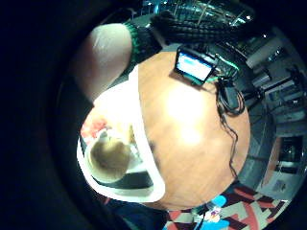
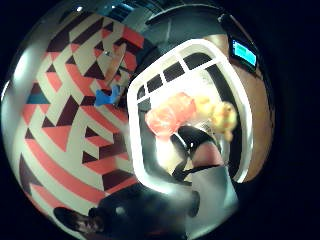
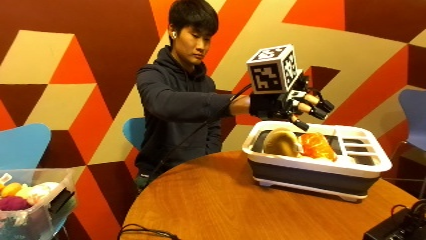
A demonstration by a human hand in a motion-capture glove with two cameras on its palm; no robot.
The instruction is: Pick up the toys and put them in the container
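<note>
We read the job as close to finished. One round wooden table takes up most of the scene, and in the outside view no toy lies on the bare part of it that we can see, so we see nothing left to pick up there, though its near edge runs out of frame. On the table's far side stands one container, a white-rimmed tub with dark walls and slotted ends. Inside it we count two toys for certain: one tan toy, rounded and pale, and one orange toy touching it on the side toward the slots. The thumb-side palm view shows a dark shape in the tub as well, which may be a third toy or part of the hand; we cannot tell which. The gloved right hand hovers just above the tub, over the tan toy, fingers spread and relaxed, holding nothing. Smaller things sit apart from the task: one clear bin of soft toys off the table, one small screen at the table's far edge, and one black cable coiled beside it.
</note>
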